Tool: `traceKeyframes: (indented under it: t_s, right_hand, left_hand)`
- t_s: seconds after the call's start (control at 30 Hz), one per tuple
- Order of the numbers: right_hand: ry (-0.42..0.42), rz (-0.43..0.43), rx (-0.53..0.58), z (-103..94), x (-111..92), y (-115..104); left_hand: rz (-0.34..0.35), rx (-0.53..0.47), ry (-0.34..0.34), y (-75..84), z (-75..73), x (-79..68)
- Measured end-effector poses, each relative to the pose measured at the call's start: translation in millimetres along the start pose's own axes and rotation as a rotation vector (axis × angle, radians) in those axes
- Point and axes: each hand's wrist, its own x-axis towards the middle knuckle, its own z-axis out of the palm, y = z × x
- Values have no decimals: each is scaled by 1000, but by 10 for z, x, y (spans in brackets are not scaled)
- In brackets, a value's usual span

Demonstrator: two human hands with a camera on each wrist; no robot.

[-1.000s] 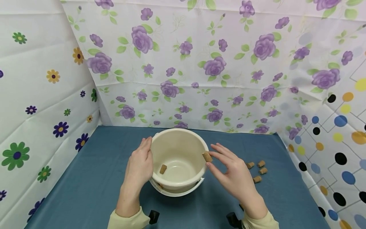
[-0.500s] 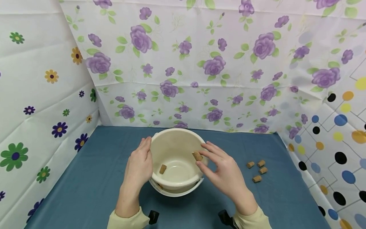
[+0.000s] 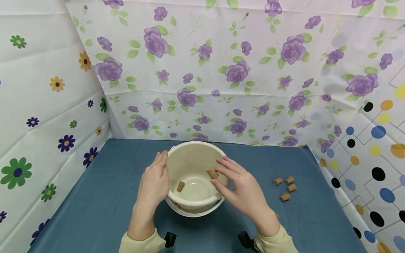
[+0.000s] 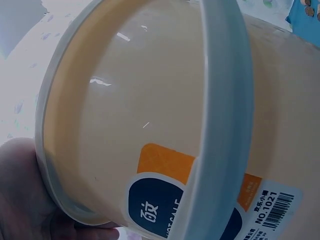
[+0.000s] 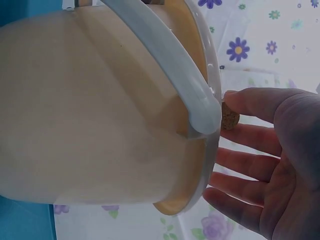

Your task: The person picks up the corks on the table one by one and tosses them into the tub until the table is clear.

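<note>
A cream bucket (image 3: 197,150) stands on the blue cloth, its mouth tilted toward the head camera. My left hand (image 3: 154,181) holds the left side of its rim; in the left wrist view the fingers (image 4: 97,234) reach round the rim's edge. My right hand (image 3: 242,184) pinches a cork (image 3: 212,173) between thumb and forefinger above the bucket's mouth, the other fingers spread. In the right wrist view the end of that cork (image 5: 230,117) shows beside the rim. Inside the bucket lies another cork (image 3: 180,186).
Several loose corks (image 3: 285,197) lie on the blue cloth (image 3: 253,154) to the right, one partly hidden by my right wrist. The white bucket handle (image 3: 196,214) hangs down in front. Patterned sheets (image 3: 202,88) surround the back and sides.
My right hand has moved left with the cork, from the bucket's right rim to over its mouth. The left hand and the bucket stay in place.
</note>
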Motion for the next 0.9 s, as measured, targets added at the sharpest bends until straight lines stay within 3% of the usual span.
traceKeyframes:
  t_s: [0.9]
  right_hand:
    - [-32,-35,-30,80,70,-56]
  left_hand:
    - [-17,12,-20,4,-13,8]
